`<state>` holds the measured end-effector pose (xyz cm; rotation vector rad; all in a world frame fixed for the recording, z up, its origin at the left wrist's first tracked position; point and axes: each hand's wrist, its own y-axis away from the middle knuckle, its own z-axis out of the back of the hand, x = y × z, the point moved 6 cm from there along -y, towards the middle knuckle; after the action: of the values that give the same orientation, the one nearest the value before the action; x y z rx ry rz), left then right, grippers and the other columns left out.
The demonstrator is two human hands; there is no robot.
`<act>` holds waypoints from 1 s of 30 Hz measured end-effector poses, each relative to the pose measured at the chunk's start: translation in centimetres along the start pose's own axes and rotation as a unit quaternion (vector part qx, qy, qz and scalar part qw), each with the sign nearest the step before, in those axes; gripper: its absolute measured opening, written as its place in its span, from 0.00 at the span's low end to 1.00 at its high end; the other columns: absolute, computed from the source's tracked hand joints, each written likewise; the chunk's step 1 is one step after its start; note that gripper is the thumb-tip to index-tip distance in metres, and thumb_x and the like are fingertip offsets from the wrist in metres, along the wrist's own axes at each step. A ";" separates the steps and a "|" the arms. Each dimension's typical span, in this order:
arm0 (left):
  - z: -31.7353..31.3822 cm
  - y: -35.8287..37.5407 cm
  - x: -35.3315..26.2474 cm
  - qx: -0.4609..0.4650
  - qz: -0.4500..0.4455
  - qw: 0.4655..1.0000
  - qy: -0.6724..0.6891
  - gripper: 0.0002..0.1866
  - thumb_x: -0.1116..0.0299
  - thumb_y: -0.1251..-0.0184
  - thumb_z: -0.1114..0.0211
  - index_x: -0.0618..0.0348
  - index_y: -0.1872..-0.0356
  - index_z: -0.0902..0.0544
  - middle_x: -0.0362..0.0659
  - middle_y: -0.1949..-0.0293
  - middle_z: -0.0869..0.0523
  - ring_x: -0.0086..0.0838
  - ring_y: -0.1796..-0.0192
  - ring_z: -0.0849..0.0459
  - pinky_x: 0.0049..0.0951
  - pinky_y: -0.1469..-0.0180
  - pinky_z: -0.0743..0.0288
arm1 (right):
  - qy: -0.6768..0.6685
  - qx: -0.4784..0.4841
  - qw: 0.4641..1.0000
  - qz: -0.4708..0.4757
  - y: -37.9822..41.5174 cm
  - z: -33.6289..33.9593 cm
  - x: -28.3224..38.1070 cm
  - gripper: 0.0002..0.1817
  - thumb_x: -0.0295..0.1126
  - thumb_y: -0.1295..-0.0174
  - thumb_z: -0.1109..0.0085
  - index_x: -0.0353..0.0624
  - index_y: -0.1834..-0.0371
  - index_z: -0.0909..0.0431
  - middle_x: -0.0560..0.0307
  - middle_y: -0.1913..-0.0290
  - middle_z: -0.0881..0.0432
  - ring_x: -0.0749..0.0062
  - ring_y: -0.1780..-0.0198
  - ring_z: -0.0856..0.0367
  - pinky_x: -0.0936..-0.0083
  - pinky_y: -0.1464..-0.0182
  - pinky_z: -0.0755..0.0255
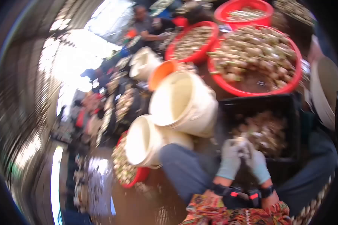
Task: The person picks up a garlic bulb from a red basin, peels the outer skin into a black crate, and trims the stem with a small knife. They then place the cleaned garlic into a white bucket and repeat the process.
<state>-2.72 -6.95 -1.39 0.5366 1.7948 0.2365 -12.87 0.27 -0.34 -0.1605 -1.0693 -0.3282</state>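
Observation:
My left hand (230, 157) and my right hand (256, 162), both in pale gloves with bluish cuffs, meet at the near edge of a black crate (297, 127). Their fingers are closed together around something small and whitish that blur hides. Inside the crate, just beyond the hands, lies a pile of brownish-pink peelings or pieces (268, 133). Behind the crate stands a large red basin (297, 75) holding many pale bulbs with greenish stems (257, 48).
White buckets (208, 108) lie tilted left of the crate, with an orange one (162, 74) behind. More red basins (214, 39) of bulbs stand at the back. A white bucket (326, 88) is at the right. A person (144, 28) sits at the back left.

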 end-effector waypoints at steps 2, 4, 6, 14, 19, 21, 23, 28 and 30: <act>0.4 0.3 0.0 -0.026 -0.015 1.000 -0.001 0.10 0.80 0.45 0.35 0.59 0.64 0.25 0.40 0.67 0.19 0.24 0.65 0.21 0.24 0.59 0.25 | -0.031 -0.001 0.999 0.022 0.1 -0.3 0.6 0.19 0.41 0.29 0.54 0.46 0.40 0.28 0.40 0.73 0.19 0.44 0.71 0.20 0.56 0.69 0.28; 0.5 0.0 0.9 -0.004 -0.007 0.999 0.046 0.11 0.78 0.44 0.33 0.58 0.64 0.26 0.40 0.66 0.19 0.23 0.65 0.22 0.24 0.59 0.26 | -0.115 -0.029 0.992 0.047 0.1 0.0 0.9 0.16 0.36 0.28 0.55 0.38 0.45 0.26 0.41 0.67 0.18 0.55 0.65 0.19 0.65 0.62 0.27; 0.4 -0.1 1.1 0.002 -0.036 0.998 0.053 0.11 0.77 0.44 0.31 0.57 0.64 0.26 0.40 0.66 0.20 0.23 0.64 0.22 0.25 0.59 0.26 | -0.181 -0.012 0.983 -0.008 0.1 0.3 0.7 0.17 0.33 0.27 0.58 0.30 0.49 0.26 0.46 0.58 0.18 0.70 0.57 0.23 0.73 0.52 0.30; 1.7 -1.0 1.9 0.009 0.011 0.999 0.031 0.12 0.77 0.45 0.30 0.58 0.64 0.25 0.39 0.67 0.19 0.23 0.65 0.22 0.25 0.58 0.26 | -0.210 0.050 0.976 -0.016 0.3 -1.2 1.9 0.17 0.36 0.26 0.55 0.32 0.47 0.27 0.53 0.59 0.19 0.75 0.56 0.23 0.77 0.53 0.29; 2.7 -1.0 2.0 0.038 0.029 0.995 0.091 0.12 0.76 0.45 0.29 0.59 0.64 0.25 0.39 0.67 0.19 0.25 0.64 0.19 0.26 0.60 0.24 | -0.403 0.154 0.887 -0.165 -0.3 -1.3 -3.0 0.17 0.39 0.27 0.53 0.35 0.48 0.26 0.64 0.63 0.20 0.92 0.72 0.34 0.89 0.71 0.37; 3.0 -1.2 2.1 0.032 0.033 0.994 0.102 0.12 0.75 0.45 0.29 0.59 0.64 0.25 0.38 0.68 0.20 0.24 0.65 0.20 0.25 0.61 0.24 | -0.172 0.008 0.985 -0.017 -0.6 1.1 0.9 0.18 0.40 0.30 0.48 0.34 0.51 0.25 0.62 0.65 0.20 0.84 0.71 0.31 0.86 0.73 0.35; 2.9 -1.1 2.2 0.027 0.040 0.992 0.116 0.12 0.74 0.44 0.29 0.58 0.64 0.25 0.38 0.68 0.20 0.23 0.66 0.20 0.24 0.61 0.25 | -0.178 0.037 0.983 0.033 -0.4 0.5 3.4 0.18 0.40 0.34 0.42 0.34 0.54 0.24 0.60 0.64 0.20 0.82 0.69 0.29 0.84 0.72 0.33; 3.2 -1.1 1.9 0.017 0.051 0.999 0.003 0.12 0.71 0.42 0.29 0.58 0.61 0.24 0.37 0.68 0.20 0.20 0.67 0.22 0.22 0.63 0.27 | -0.145 0.088 0.985 -0.026 -1.0 -1.5 -1.6 0.16 0.35 0.38 0.38 0.38 0.51 0.27 0.63 0.64 0.23 0.84 0.65 0.27 0.86 0.69 0.31; 3.3 -1.3 2.0 0.027 0.055 0.998 -0.005 0.13 0.72 0.41 0.30 0.59 0.60 0.24 0.37 0.68 0.20 0.20 0.67 0.22 0.22 0.63 0.27 | -0.291 0.002 0.947 -0.135 -0.3 -1.7 -0.9 0.11 0.35 0.40 0.38 0.41 0.61 0.25 0.66 0.72 0.24 0.86 0.73 0.29 0.88 0.76 0.35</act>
<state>-0.31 -7.49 -4.66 0.6741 1.7693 0.2608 -11.95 -0.35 -1.99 -0.1076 -1.6841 -0.5444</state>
